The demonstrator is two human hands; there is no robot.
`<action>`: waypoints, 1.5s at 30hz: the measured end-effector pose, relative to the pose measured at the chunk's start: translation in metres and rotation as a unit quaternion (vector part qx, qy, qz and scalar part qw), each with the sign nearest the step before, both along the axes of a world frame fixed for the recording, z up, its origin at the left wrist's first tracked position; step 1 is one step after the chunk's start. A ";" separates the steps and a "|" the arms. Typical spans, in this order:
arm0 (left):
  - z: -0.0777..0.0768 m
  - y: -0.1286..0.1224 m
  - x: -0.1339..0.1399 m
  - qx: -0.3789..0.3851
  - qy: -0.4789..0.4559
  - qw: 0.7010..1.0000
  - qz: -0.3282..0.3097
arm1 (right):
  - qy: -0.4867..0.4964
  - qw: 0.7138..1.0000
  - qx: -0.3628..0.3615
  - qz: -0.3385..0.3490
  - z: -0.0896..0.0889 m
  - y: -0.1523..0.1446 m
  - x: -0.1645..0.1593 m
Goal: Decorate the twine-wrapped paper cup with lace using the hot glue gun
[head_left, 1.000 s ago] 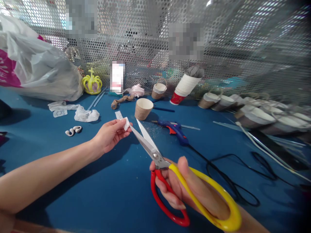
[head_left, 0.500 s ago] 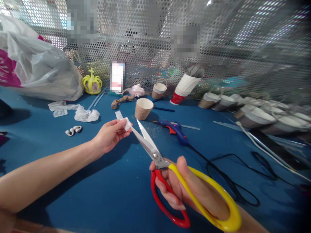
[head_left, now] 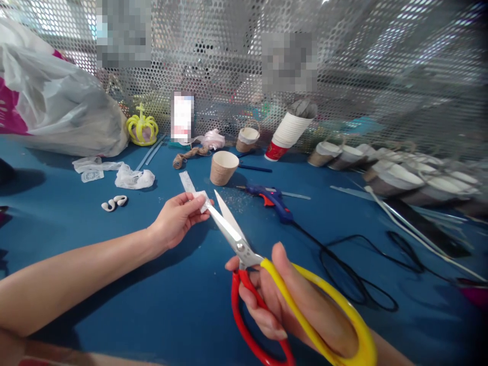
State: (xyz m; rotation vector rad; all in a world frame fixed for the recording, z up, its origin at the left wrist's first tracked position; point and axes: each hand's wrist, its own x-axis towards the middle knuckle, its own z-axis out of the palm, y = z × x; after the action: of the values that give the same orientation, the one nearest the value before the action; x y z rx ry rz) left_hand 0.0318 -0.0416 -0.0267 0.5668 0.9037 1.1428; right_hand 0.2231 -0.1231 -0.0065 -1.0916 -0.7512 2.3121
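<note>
Between thumb and fingers, my left hand (head_left: 179,216) pinches a short strip of white lace ribbon (head_left: 186,182), folded where I grip it. My right hand (head_left: 282,295) is wrapped around the scissors (head_left: 240,247), thumb through the yellow handle and fingers in the red one. The blades are parted, and the lower one meets the ribbon's end by my left fingertips. Just beyond the blade tips stands a twine-wrapped paper cup (head_left: 223,169). To its right lies a blue glue gun (head_left: 272,199) with a clear glue stick in its back.
White lace (head_left: 133,177) and wireless earbuds (head_left: 114,203) lie at left, near a plastic bag (head_left: 76,107) and a yellow crown (head_left: 142,127). Behind are a twine bundle (head_left: 186,156) and stacked paper cups (head_left: 292,132). Several small baskets (head_left: 396,178) and a black cable (head_left: 354,274) occupy the right.
My left hand has moved slightly right, and more of the ribbon strip shows. The scissors have shifted a little left, their blades still apart. The camera view has shifted slightly.
</note>
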 end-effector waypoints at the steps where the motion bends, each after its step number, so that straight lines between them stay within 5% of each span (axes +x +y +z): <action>1: 0.000 -0.001 0.001 -0.004 -0.001 1.000 0.001 | 0.004 1.000 -0.003 -0.004 0.001 -0.002 -0.001; 45: -0.010 -0.018 0.009 -0.038 -0.043 0.997 -0.057 | 0.021 0.996 -0.079 -0.047 0.005 -0.013 -0.011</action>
State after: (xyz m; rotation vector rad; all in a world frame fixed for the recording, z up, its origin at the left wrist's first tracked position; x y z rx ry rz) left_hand 0.0410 -0.0593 -0.0365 0.4967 0.8274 1.0170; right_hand 0.2117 -0.1359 -0.0017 -1.1158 -0.4969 2.3379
